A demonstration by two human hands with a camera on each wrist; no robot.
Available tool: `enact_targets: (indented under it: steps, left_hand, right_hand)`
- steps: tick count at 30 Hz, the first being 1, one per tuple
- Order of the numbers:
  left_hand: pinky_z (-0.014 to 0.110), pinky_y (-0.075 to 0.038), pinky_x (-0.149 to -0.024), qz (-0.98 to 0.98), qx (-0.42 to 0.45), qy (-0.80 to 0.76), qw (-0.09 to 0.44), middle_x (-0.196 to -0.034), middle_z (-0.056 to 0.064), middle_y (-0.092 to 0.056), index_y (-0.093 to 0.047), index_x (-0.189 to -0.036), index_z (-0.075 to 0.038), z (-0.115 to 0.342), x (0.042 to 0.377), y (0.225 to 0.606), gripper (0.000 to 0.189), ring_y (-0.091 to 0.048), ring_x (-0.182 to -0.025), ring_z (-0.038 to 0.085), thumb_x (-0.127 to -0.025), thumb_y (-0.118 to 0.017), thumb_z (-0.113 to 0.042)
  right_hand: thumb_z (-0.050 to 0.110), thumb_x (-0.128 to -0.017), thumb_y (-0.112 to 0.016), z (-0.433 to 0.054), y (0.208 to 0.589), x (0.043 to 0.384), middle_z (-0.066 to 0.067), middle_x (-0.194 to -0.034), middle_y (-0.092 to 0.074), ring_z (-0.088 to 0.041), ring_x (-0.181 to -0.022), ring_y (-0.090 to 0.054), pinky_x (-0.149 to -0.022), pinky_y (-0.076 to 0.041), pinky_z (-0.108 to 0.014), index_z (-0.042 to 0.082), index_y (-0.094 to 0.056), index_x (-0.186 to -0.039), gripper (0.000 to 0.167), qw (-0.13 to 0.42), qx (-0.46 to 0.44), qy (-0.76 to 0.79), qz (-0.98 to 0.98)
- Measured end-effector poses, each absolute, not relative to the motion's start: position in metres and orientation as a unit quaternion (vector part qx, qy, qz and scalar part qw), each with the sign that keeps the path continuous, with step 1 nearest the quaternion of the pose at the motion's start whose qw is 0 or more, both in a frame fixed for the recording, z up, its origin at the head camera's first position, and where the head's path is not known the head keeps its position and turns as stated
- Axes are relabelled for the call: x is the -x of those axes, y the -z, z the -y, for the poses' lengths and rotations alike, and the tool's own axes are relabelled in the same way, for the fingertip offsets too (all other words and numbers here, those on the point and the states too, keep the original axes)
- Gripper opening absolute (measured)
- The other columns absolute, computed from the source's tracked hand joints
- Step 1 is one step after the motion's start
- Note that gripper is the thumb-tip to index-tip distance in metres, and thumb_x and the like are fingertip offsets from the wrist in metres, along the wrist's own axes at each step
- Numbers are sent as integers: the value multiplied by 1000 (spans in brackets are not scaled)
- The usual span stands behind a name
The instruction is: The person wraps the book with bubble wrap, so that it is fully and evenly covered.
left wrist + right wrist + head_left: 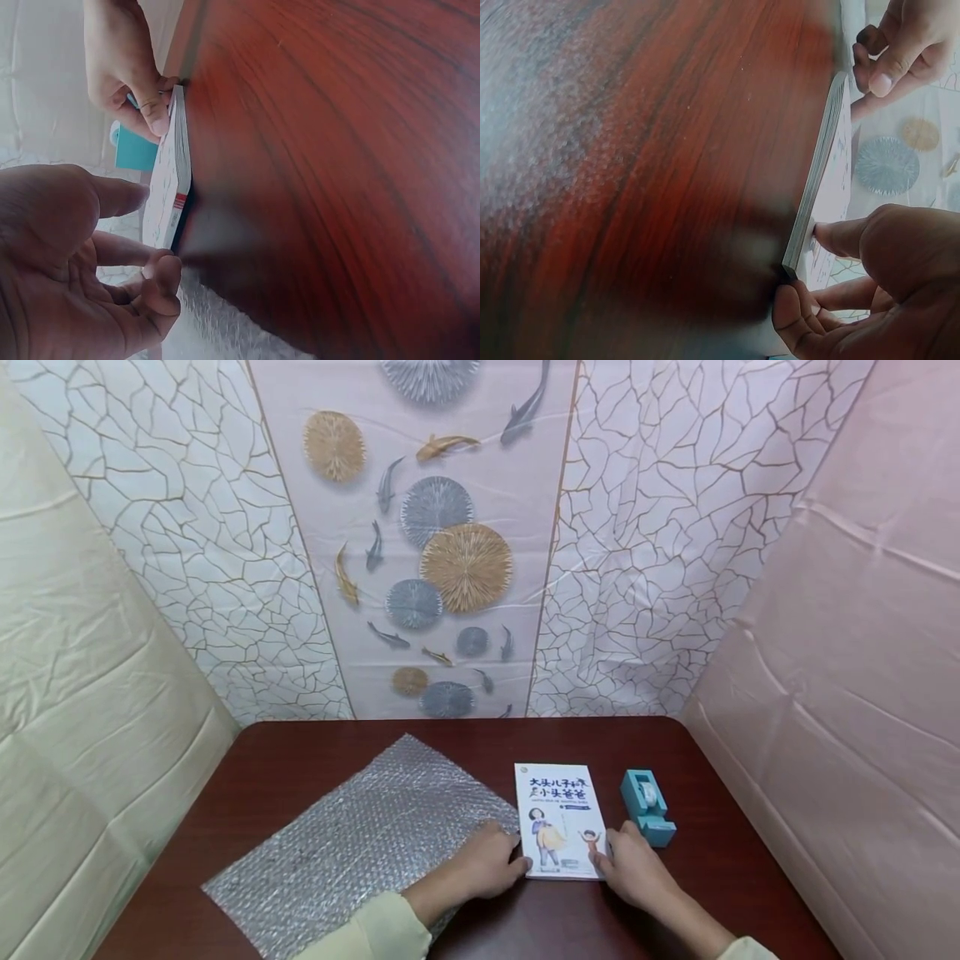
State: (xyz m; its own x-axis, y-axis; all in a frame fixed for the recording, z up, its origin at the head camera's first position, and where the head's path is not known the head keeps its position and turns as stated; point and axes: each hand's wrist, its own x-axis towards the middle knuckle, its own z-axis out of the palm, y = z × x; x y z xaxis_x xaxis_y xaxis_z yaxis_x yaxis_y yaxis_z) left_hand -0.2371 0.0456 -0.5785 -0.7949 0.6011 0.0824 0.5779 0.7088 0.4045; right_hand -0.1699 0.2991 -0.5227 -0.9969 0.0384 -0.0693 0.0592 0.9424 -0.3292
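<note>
A white book point(558, 822) with dark blue Chinese lettering and cartoon figures lies cover up on the table, between both hands. My left hand point(487, 860) holds its left edge near the bottom corner, thumb at the cover and fingers by the side. On the opposite edge, my right hand point(637, 868) grips the book with the thumb on the cover. From the right wrist view, the right fingers point(799, 319) curl at the edge of the book point(817, 184). The undersides of the fingers are partly hidden in the head view.
A sheet of bubble wrap point(360, 843) is spread at a slant on the left, under my left forearm. A teal tape dispenser point(648, 810) with a clear roll stands right of the book. The dark red wooden table point(300, 760) meets patterned cloth walls point(622, 568).
</note>
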Motion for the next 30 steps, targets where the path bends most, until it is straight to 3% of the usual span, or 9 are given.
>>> enact_targets:
  steps: [10,18,20,23,27,30]
  left_hand:
    - [34,-50,-80,-912,-318,-255,52,-81,-3,-59,-81,-107,-11,-50,231,568,41,-51,-87,13,-105,-68,-50]
    - [25,-43,-66,-885,-301,-350,53,-78,-8,-51,-60,-72,-23,-51,233,577,36,-47,-76,7,-100,-75,-40]
    - [24,-43,-66,-876,-294,-378,61,-79,-9,-51,-60,-74,-24,-50,232,576,32,-47,-76,4,-100,-74,-37]
    - [25,-47,-62,-849,-275,-438,106,-77,-3,-61,-63,-79,-16,-47,224,555,29,-55,-67,6,-103,-72,-30]
    - [28,-50,-50,-811,-229,-510,172,-75,12,-73,-67,-85,-6,-44,210,523,24,-64,-53,19,-103,-73,-20]
    - [35,-57,-52,-801,-197,-536,181,-84,15,-78,-72,-100,-2,-44,206,516,15,-70,-60,25,-103,-74,-16]
  right_hand:
    - [21,-103,-78,-296,523,169,-12,-93,-54,-20,-78,-52,-66,-48,-36,-10,-73,-110,33,19,-23,156,-987]
    - [24,-101,-80,-295,522,167,-13,-93,-53,-20,-77,-52,-66,-48,-36,-14,-71,-111,40,17,-26,151,-988]
    - [25,-101,-80,-295,522,165,-13,-94,-53,-20,-76,-52,-66,-49,-36,-14,-71,-111,41,14,-26,152,-988]
    - [26,-100,-81,-296,523,164,-14,-94,-52,-21,-77,-52,-66,-49,-37,-14,-71,-110,42,14,-30,154,-988]
    - [27,-100,-81,-296,523,164,-15,-96,-53,-22,-78,-53,-67,-51,-38,-16,-70,-114,46,18,-35,157,-987]
    - [27,-100,-81,-296,523,165,-15,-97,-53,-22,-78,-54,-68,-52,-39,-16,-70,-116,47,20,-40,160,-986]
